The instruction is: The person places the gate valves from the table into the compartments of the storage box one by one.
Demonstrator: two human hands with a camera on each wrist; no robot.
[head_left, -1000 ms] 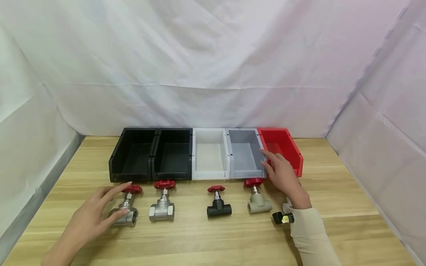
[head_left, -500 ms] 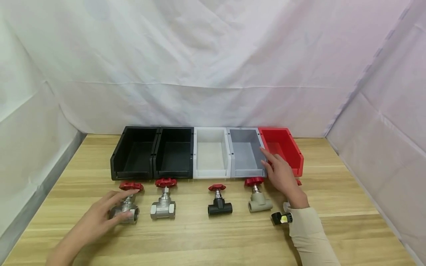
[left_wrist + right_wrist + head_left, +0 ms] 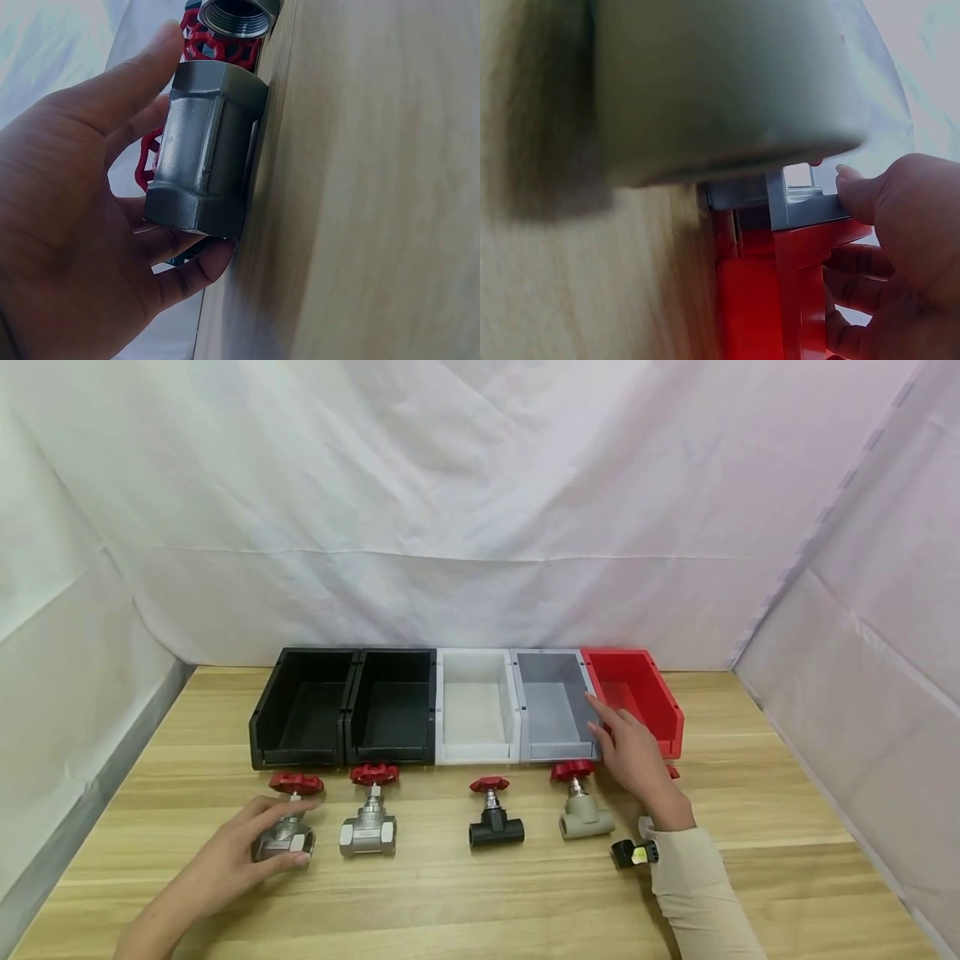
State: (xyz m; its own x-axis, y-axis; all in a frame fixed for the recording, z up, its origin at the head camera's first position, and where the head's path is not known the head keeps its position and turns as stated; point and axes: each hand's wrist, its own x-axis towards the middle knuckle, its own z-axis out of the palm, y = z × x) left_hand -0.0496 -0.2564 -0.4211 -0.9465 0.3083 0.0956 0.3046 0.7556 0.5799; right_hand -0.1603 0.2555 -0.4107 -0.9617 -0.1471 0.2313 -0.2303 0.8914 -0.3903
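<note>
In the head view my left hand [image 3: 243, 852] is around the leftmost silver handwheel valve [image 3: 285, 837], index finger across its stem, thumb at its near side. The left wrist view shows the hand [image 3: 82, 202] with lower fingers curled at one end of the valve's body [image 3: 202, 150]; its red handwheel [image 3: 146, 157] shows behind. At the right, my right hand [image 3: 637, 760] lies over the wall between the grey bin [image 3: 555, 749] and the red bin [image 3: 641, 681], index finger extended. Its thumb [image 3: 859, 193] is at the grey rim in the right wrist view, other fingers loosely bent.
A second silver valve [image 3: 369, 827], a black valve [image 3: 495, 827] and a beige valve [image 3: 585, 814] stand in a row. Behind are two black bins [image 3: 300, 756] and a white bin [image 3: 477, 752]. A black piece with a yellow label [image 3: 636, 853] is beside the right sleeve [image 3: 697, 885].
My left hand has shifted slightly right and toward me, its index finger dropping from the red handwheel to the stem. The right hand has stayed almost still.
</note>
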